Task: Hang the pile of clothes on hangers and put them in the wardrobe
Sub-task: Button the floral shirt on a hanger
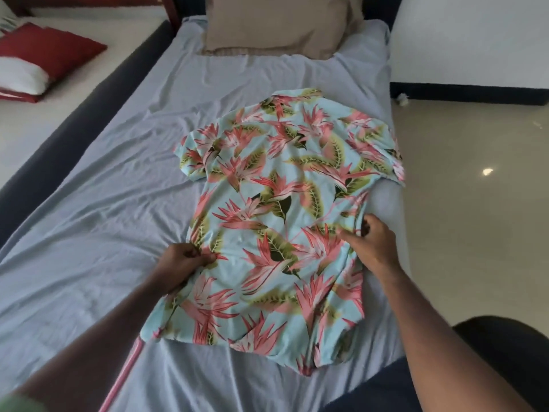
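Right now my left hand [184,258] and right hand [370,240] pinch opposite edges of the pale-blue shirt with pink flowers [276,221], flat on the grey bedsheet [89,233]; its right sleeve overhangs and could drag it floorward.

There is one view only, from a wide-angle camera on the person's head, standing at the near end of the bed [124,179] and looking forward and down its length. It sits close above the floral shirt [276,209], with both forearms entering from the near edge. The pillow [279,22] lies far; floor shows to the right.
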`<state>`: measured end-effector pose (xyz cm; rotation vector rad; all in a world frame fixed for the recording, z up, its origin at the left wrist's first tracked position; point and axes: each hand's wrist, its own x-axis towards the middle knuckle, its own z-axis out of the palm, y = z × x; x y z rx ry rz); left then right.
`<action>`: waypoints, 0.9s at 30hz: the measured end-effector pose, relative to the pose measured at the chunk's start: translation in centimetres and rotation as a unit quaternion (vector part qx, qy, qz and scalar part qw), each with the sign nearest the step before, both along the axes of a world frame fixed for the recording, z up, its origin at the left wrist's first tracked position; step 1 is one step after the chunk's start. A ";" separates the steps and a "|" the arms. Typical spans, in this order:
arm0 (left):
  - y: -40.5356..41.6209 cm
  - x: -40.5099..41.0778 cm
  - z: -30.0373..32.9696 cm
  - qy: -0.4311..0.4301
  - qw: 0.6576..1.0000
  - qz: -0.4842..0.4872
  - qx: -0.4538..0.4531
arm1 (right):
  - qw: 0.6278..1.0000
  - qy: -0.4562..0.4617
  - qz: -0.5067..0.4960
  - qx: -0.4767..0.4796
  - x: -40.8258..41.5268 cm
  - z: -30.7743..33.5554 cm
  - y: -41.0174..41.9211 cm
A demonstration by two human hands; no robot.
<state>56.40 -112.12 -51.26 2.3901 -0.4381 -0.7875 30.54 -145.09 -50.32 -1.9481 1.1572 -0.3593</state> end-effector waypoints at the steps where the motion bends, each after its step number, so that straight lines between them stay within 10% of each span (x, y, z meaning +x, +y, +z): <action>1: 0.0 0.0 -0.3 -0.007 1.000 -0.006 -0.010 | 1.000 0.000 -0.008 0.012 -0.3 0.1 0.1; 8: 1.1 -1.6 0.2 -0.059 0.991 0.055 -0.103 | 0.946 -0.032 0.042 0.319 -4.9 1.7 4.3; 14: 6.1 -3.4 1.2 -0.193 0.968 0.001 0.162 | 0.901 -0.228 -0.107 0.353 -8.4 1.3 5.6; 16: 5.9 -4.6 2.1 -0.151 0.967 -0.058 0.198 | 0.916 -0.172 -0.051 0.359 -8.8 2.2 6.3; 19: 5.8 -5.4 3.7 0.070 0.996 0.030 -0.034 | 0.928 -0.025 0.096 0.359 -9.8 3.5 8.1; 22: 7.7 -5.1 5.1 0.347 0.899 0.120 -0.237 | 0.918 -0.032 0.132 0.373 -10.9 4.2 8.8; 27: 11.5 -6.9 5.5 0.367 0.910 -0.036 -0.188 | 0.904 0.144 0.244 0.322 -11.4 4.1 10.2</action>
